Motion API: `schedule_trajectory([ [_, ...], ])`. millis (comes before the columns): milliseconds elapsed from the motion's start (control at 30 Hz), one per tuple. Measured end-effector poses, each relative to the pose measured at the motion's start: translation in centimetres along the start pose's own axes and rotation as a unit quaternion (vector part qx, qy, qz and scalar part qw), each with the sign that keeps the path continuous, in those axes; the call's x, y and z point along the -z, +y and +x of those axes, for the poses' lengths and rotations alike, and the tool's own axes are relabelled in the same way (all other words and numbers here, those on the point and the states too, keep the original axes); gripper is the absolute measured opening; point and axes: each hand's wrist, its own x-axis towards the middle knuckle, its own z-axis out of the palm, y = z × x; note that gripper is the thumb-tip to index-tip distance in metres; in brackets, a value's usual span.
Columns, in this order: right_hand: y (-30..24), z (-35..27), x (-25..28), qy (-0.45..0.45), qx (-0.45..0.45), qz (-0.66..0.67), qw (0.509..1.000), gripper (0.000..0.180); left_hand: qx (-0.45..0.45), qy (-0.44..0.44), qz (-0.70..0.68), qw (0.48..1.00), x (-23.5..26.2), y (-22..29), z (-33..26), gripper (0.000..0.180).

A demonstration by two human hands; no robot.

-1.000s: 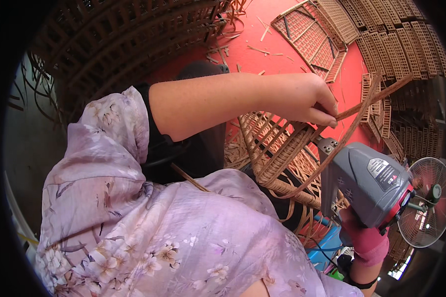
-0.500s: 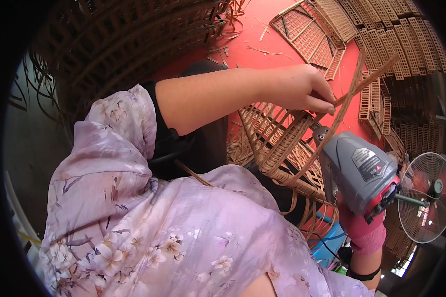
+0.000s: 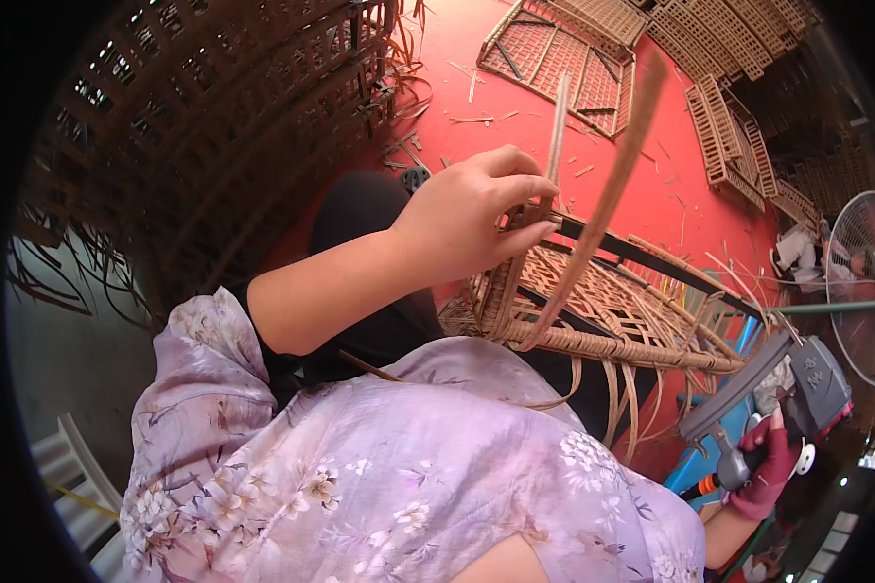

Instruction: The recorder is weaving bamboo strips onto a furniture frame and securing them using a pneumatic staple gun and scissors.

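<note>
A woven cane basket [image 3: 608, 338] rests across my lap, with open lattice sides and a dark strip along its far rim. At its upper left corner, the thumb and fingers of my left hand [image 3: 481, 209] pinch an upright cane strip [image 3: 557, 136]. A second, wider cane strip [image 3: 603, 199] rises from the near rim, blurred at its tip. My right hand [image 3: 770, 471], in a pink glove with bare fingertips, grips a grey air-powered staple gun [image 3: 815, 381] at the lower right, apart from the basket's right end.
Large stacked wicker pieces [image 3: 224, 136] fill the upper left. On the red floor [image 3: 437, 58] lie cane scraps and a lattice panel [image 3: 564, 73]. More wicker frames [image 3: 729, 141] lie at the right, near a standing fan [image 3: 860, 282]. Loose strips hang below the basket, beside something blue [image 3: 695, 471].
My right hand has drawn the staple gun away from the basket corner, rightward. My left hand has shifted left and slightly down, still pinching. The view has turned, showing more of the basket.
</note>
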Motion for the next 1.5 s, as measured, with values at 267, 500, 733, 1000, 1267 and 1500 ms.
schedule_trajectory([
  [267,16.8,1.2,20.5,0.157,-0.102,0.294,0.937,0.036,0.075,-0.094,-0.008,0.993,0.3,0.7,0.9,0.031],
  [500,34.5,0.5,34.6,0.202,-0.12,0.348,0.908,0.026,0.226,-0.268,-0.075,0.933,1.4,0.4,3.5,0.035],
  [733,41.6,-2.0,34.6,0.342,-0.196,0.045,0.918,0.03,0.255,-0.386,-0.202,0.863,1.4,-1.5,4.9,0.044],
  [1000,40.5,-2.0,35.2,0.347,-0.245,0.132,0.896,0.051,0.28,-0.436,-0.258,0.815,1.3,-1.5,5.9,0.036],
  [1267,27.8,2.5,33.1,0.331,-0.274,-0.292,0.855,0.056,0.213,-0.394,-0.226,0.865,1.1,-1.9,4.8,0.043],
  [1500,10.4,4.6,-0.9,-0.14,0.014,-0.124,0.982,0.014,0.225,-0.233,-0.298,0.898,-1.0,-1.3,1.5,0.032],
])
